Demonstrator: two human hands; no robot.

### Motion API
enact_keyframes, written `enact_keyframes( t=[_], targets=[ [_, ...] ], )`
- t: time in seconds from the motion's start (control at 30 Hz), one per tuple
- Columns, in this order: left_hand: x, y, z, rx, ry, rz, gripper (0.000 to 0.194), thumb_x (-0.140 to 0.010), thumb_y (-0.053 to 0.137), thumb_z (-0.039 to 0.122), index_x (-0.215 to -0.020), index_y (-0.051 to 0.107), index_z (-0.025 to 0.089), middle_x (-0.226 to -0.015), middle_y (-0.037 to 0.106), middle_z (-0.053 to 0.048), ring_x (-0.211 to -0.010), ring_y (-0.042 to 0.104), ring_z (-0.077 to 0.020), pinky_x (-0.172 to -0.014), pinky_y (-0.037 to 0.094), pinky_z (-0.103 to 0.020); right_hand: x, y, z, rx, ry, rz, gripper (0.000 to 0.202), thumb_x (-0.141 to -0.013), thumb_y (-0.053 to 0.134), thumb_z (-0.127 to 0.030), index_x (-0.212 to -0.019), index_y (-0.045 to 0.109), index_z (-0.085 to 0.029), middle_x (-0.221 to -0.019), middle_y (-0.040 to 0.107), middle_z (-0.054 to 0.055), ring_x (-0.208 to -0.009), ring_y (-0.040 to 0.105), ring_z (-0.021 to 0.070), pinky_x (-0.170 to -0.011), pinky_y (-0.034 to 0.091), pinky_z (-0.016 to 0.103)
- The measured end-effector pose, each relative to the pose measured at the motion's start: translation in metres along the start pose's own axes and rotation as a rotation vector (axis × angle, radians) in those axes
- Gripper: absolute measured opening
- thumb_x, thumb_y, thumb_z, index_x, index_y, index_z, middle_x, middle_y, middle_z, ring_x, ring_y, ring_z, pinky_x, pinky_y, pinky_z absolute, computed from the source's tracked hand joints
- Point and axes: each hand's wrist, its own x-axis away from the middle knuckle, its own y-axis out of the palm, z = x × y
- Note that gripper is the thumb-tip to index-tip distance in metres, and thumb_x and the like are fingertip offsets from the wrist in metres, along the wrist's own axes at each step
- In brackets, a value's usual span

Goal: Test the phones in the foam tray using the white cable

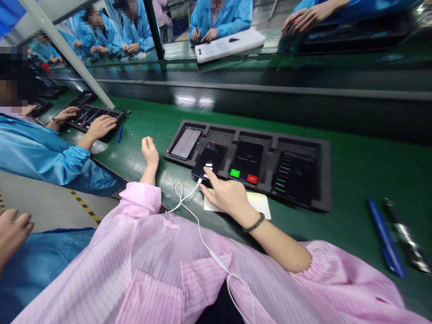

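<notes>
On the green bench, second slot from the left of the black foam tray [324, 180], the phone [209, 159] is sitting tilted with its near end sticking out over the tray edge, and a white cable [189, 202] is running from that end back toward the pink sleeve. Right hand [227, 194] is hovering over that end, index finger stretched out and pressing on the lit strip at the bottom of the screen, other fingers loosely curled, not gripping anything. Left hand [150, 151] is just resting on the bench off to the left in a soft fist, holding nothing. Looks to me like the screen-check step is going on, one handset at a time. Next tap is calling for a light touch so the phone isn't sliding off the lip or tugging the plug. Neighbouring phone [245, 163] is showing green and red buttons, a yellowish card [259, 202] is lying under the wrist, a blue pen [386, 238] further right, and a co-worker's hand [101, 127] is working another tray
</notes>
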Motion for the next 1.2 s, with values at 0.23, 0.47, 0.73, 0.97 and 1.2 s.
enact_keyframes(
  t=[0.23, 0.47, 0.73, 0.97, 1.2],
  targets=[
    [0.074, -0.036, 0.053, -0.055, 0.065, -0.404, 0.05, -0.084, 0.06, 0.067, -0.068, 0.059, 0.02, -0.059, 0.053, 0.002, -0.057, 0.047, -0.0122, -0.058, 0.036, -0.027, 0.011, 0.002, 0.006, -0.046, -0.14, -0.011, 0.033, -0.103, 0.047, -0.03, -0.088, 0.073, -0.015, -0.057, 0.064, 0.002, -0.047, 0.052, 0.0123, -0.054, 0.024, 0.029],
    [0.133, -0.038, 0.09, -0.506, 0.096, -0.901, 0.04, -0.093, 0.053, 0.058, -0.086, 0.073, 0.023, -0.06, 0.063, -0.001, -0.059, 0.056, -0.0176, -0.061, 0.035, -0.029, 0.011, 0.009, 0.006, -0.061, -0.085, -0.183, 0.033, -0.1, 0.045, -0.03, -0.083, 0.069, -0.015, -0.061, 0.067, 0.006, -0.05, 0.054, 0.0141, -0.053, 0.019, 0.03],
    [0.144, -0.035, 0.099, -0.595, 0.105, -0.845, 0.034, -0.098, 0.051, 0.046, -0.099, 0.073, 0.02, -0.064, 0.064, 0.0, -0.061, 0.057, -0.0169, -0.061, 0.033, -0.026, 0.005, 0.004, 0.005, -0.063, -0.009, -0.458, 0.041, -0.103, 0.033, -0.034, -0.094, 0.067, -0.014, -0.078, 0.074, 0.012, -0.059, 0.061, 0.017, -0.054, 0.018, 0.03],
    [0.15, -0.033, 0.098, -0.575, 0.063, -0.803, 0.027, -0.097, 0.055, 0.041, -0.098, 0.072, 0.02, -0.064, 0.062, 0.0, -0.06, 0.055, -0.0155, -0.061, 0.032, -0.025, -0.001, -0.003, 0.0, -0.064, 0.005, -0.633, 0.037, -0.103, 0.033, -0.033, -0.105, 0.065, -0.014, -0.089, 0.075, 0.014, -0.073, 0.069, 0.0218, -0.054, 0.019, 0.03],
    [0.145, -0.038, 0.094, -0.49, 0.05, -0.789, 0.029, -0.094, 0.058, 0.045, -0.091, 0.072, 0.019, -0.06, 0.057, 0.002, -0.056, 0.052, -0.0137, -0.06, 0.034, -0.025, -0.004, -0.007, -0.001, -0.094, 0.027, -0.705, 0.038, -0.105, 0.033, -0.033, -0.109, 0.065, -0.014, -0.095, 0.075, 0.015, -0.076, 0.069, 0.0217, -0.057, 0.027, 0.029]
  ],
)
